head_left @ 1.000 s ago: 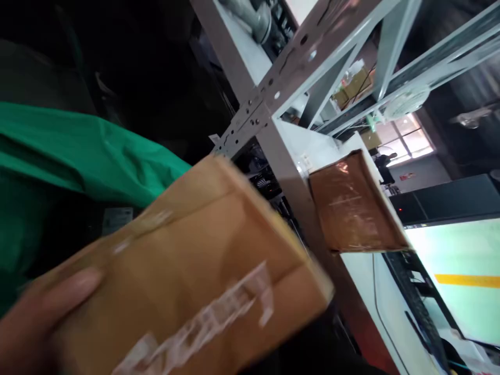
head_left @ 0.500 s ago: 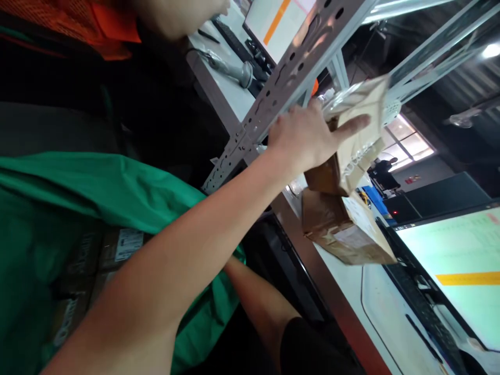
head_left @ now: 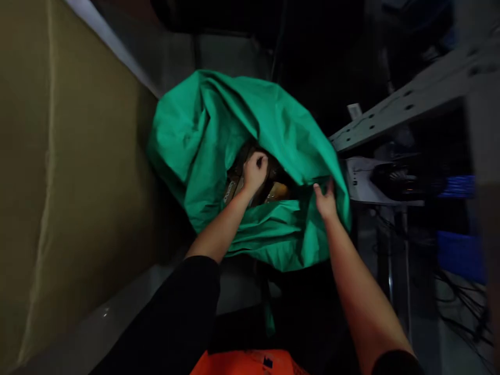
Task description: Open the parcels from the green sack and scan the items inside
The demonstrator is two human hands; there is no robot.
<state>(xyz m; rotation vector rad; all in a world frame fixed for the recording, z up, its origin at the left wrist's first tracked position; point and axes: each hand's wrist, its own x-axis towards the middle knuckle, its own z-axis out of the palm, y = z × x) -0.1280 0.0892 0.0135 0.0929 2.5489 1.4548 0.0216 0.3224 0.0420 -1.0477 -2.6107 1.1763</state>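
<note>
A large green fabric bag (head_left: 273, 104) stands with its mouth open before me. Brown packages lie inside, among them a box with white lettering (head_left: 229, 191) and a tan package (head_left: 278, 191). My left hand (head_left: 255, 171) is over these packages, its fingers curled closed, with nothing visible in them. At the right side of the mouth, my right hand (head_left: 325, 200) has its thumb and fingers on a fold of the bag's fabric. Shade partly hides those fingertips.
A big cardboard surface (head_left: 97, 172) rises at the left. On the right are a perforated metal post (head_left: 414, 101), a blue container (head_left: 461, 255) and loose black cables (head_left: 464, 304). A white sheet (head_left: 361, 179) lies beside the bag.
My view has swung from the desk with monitors down to the bag. My left hand has left the brown packages on the desk and is now inside the bag's mouth.
</note>
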